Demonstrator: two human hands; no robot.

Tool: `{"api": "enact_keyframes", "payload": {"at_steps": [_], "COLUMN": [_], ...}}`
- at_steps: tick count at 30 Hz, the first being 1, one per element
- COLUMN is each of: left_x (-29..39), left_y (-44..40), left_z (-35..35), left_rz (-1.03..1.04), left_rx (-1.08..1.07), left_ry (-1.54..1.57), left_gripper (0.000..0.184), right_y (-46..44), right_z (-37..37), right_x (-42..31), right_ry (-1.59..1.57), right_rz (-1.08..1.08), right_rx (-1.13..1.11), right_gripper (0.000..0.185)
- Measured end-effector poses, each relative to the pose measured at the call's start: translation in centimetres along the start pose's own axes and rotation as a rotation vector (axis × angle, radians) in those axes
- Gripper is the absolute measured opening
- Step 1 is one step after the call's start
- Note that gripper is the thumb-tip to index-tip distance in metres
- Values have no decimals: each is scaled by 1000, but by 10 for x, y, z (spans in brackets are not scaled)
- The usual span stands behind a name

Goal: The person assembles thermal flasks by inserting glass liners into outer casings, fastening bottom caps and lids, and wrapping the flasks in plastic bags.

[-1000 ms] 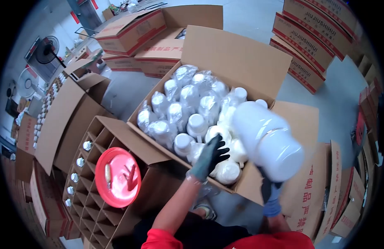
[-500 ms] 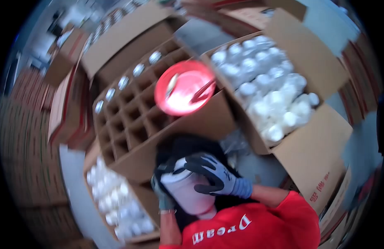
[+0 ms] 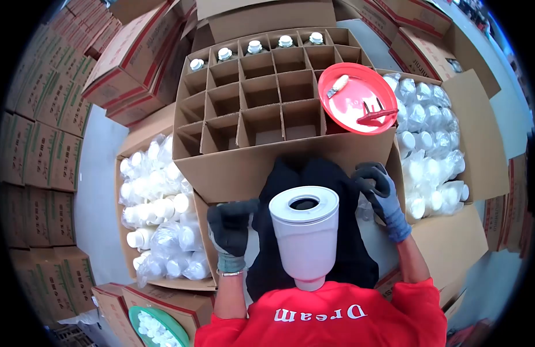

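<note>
A white cylindrical container [image 3: 306, 248] rests upright against my lap and red shirt, narrowing to a small neck at its lower end. Its flat top has a rim around a dark round opening. Neither hand touches it. To its left, my left hand [image 3: 228, 231] wears a dark grey glove, fingers stretched towards the container and nothing visible in them. My right hand [image 3: 378, 191], gloved in grey and blue, is raised to the right with its fingers loosely curved and apart, close to the front of the divided carton [image 3: 221, 176].
Several white-capped bottles [image 3: 254, 47] stand in the carton's back row. A red plate [image 3: 351, 110] with a brush-like tool [image 3: 338, 85] and a dark red pronged piece [image 3: 377, 113] sits on its right corner. Boxes of wrapped white bottles flank me; a green basin [image 3: 134, 318] holds small white pieces.
Both hands have come off the white container and spread apart to either side. My view has turned, so the divided carton now lies straight ahead.
</note>
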State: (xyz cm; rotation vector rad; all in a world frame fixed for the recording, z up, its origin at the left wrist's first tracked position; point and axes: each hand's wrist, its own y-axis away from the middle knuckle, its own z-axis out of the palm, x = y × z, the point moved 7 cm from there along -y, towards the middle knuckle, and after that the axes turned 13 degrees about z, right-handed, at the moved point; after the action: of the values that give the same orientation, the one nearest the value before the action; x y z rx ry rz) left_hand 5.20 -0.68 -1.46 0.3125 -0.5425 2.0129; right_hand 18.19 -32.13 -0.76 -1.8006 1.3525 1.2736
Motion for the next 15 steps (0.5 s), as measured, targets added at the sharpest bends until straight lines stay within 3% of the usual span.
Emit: {"api": "enact_keyframes", "payload": {"at_steps": [1, 4, 5, 6, 8, 9, 11, 12, 14, 15], "left_x": [9, -7, 0, 15, 33, 27, 5, -4, -7, -14], "left_y": [-3, -16, -18, -15, -11, -18, -38, -43, -53, -47], "left_z": [-15, 25, 39, 28, 2, 23, 55, 65, 51, 24], "left_rz": [-71, -166, -152, -149, -130, -220, -216, -198, -333, -376], "left_rx": [6, -277, -425, -425, -417, -310, -726, -943, -576, -402], "left_ry": [-840, -1266, -1004, -879, -623, -858, -1114, -1241, -1039, -905], "left_gripper": [56, 52, 37, 40, 46, 60, 69, 74, 83, 77], "right_y": [-1, 4, -4, -12, -10, -7, -1, -8, -22, -28], "right_z": [16, 70, 56, 36, 33, 45, 81, 87, 91, 95], "right_x": [-30, -82, -68, -49, -33, -53, -94, -102, -113, -131], "right_ry": [-100, -102, -24, -48, -15, -6, 5, -147, -447, -205], "right_rz": [-13, -68, -58, 21, 434, 313, 64, 31, -40, -181], "right_rx": [-54, -338, -249, -166, -122, -214, -391, -387, -381, -484], "right_gripper": [35, 39, 44, 47, 46, 47, 50, 53, 59, 66]}}
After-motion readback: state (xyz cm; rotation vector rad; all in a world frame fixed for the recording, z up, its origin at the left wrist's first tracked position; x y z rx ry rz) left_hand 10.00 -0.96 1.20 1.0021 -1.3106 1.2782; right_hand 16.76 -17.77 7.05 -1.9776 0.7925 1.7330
